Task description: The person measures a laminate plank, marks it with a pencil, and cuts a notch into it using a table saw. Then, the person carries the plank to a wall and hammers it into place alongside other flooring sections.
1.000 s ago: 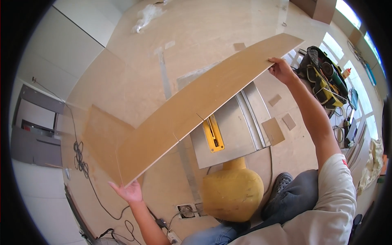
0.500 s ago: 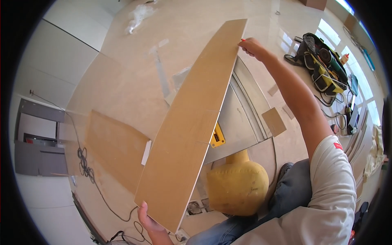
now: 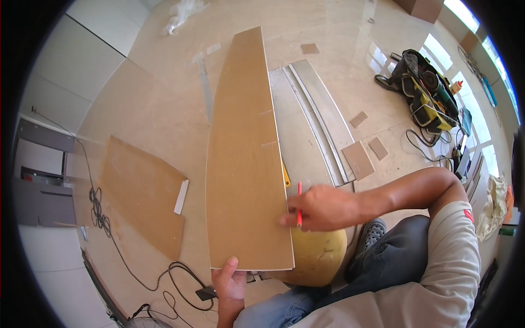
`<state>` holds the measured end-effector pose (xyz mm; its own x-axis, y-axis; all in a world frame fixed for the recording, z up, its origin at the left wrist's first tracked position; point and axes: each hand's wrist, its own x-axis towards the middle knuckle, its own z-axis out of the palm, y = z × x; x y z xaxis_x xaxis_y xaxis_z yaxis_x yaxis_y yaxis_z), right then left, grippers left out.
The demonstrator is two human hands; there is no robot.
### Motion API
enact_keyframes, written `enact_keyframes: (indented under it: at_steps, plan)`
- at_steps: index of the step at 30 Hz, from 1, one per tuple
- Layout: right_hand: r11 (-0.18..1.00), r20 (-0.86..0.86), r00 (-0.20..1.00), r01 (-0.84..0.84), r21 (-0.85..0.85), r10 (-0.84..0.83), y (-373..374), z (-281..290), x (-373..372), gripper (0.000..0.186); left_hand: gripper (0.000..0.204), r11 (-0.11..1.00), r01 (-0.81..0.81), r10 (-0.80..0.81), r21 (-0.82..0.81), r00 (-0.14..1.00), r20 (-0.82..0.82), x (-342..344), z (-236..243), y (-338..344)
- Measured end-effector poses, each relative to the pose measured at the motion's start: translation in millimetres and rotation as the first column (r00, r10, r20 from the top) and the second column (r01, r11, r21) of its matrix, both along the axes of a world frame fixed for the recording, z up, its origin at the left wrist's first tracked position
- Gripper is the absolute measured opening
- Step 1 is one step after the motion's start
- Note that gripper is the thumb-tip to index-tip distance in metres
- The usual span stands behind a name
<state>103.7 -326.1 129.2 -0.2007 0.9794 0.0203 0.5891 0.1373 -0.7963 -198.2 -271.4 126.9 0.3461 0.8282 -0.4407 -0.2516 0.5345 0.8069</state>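
A long tan wooden board [image 3: 238, 147] stretches away from me, with two short pencil lines near its right edge. My left hand [image 3: 229, 281] is closed on the board's near end, thumb on top and fingers underneath. My right hand [image 3: 331, 208] is closed around a red pencil [image 3: 299, 205] held nearly upright, its fingertips at the board's right edge and slightly blurred. Under the board sits a rounded yellow object [image 3: 320, 251], partly hidden. A small yellow piece [image 3: 286, 174] peeks out beside the board's edge.
Grooved grey panels [image 3: 309, 131] lie beyond my right hand, with small brown offcuts [image 3: 358, 158] nearby. An open tool bag [image 3: 426, 90] stands at far right. Another brown panel [image 3: 142, 191] and a looped black cable [image 3: 98, 210] lie on the floor to the left.
My right hand has let go of the board's far end and come back near me with the pencil. The board's far end has swung left, and its near end has moved right.
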Motion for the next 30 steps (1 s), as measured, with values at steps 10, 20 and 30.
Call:
enact_keyframes:
  at_steps: [10,20,30]
  plan:
    - [0.936,-0.281,0.936,0.110,-0.335,-0.210,3.0,12.4,-29.2,0.038,0.052,1.000,-0.002,0.002,-0.026,1.000,-0.001,-2.2,-7.0,-6.4]
    - [0.898,-0.244,0.885,0.320,-0.300,-0.397,-1.6,-20.3,-46.7,0.035,0.046,1.000,0.007,-0.007,0.009,1.000,-0.025,9.7,-4.1,-17.5]
    - [0.863,-0.154,0.860,0.448,-0.234,-0.487,-13.6,-18.1,-53.4,0.039,0.073,0.965,0.247,-0.229,0.090,0.957,-0.179,-34.9,-4.8,51.5]
